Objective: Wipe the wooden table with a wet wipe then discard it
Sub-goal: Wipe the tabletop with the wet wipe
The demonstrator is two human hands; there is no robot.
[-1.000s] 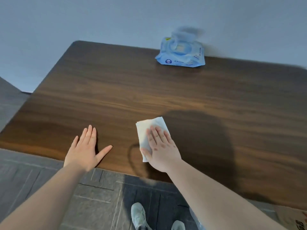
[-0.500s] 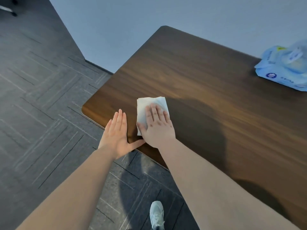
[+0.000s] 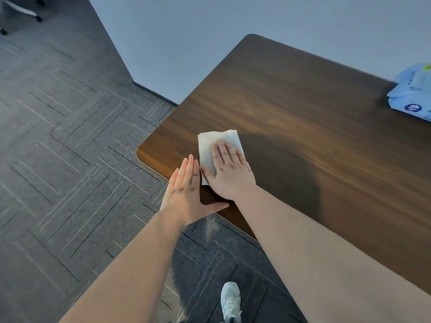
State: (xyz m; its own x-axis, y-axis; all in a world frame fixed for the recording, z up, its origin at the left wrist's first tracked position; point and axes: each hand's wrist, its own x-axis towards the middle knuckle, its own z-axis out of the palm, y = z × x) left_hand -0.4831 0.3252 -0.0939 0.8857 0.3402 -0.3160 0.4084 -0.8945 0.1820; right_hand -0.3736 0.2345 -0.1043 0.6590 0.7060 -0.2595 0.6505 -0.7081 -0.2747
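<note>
Floor (image 3: 70,159): the left half and the bottom of the frame are filled by a dark grey carpet on which a pattern of angled lines is seen.
Wall (image 3: 233,19): a plain blue-grey surface is shown across the top of the frame, behind the table.
Wooden table (image 3: 303,136): a dark brown top with visible grain is spread over the right half of the frame; its rounded near corner is placed a little left of the centre. A soft shadow is cast on the wood to the right of the hands.
Right hand (image 3: 229,173): it is laid flat, palm down, with the fingers stretched and kept together, and it is pressed on the wet wipe near the middle of the frame. Nothing is gripped; the wipe is only held under the palm and fingers.
Left hand (image 3: 186,192): it is opened flat with the fingers together and the thumb spread to the right. It is rested on the table edge, just to the left of the right hand and just beside the wipe.
Wet wipe (image 3: 210,148): a white folded sheet is lying flat on the table close to the near corner; its upper and left parts are seen beyond the right fingers, the rest is covered.
Wipes pack (image 3: 412,94): a light blue soft pack is seen at the right edge of the frame, on the table, well apart from the hands; it is partly cut off.
Shoe (image 3: 231,301): one white sneaker is seen on the carpet at the bottom centre.
Chair base (image 3: 21,12): dark legs with castors are partly seen in the upper left corner.
</note>
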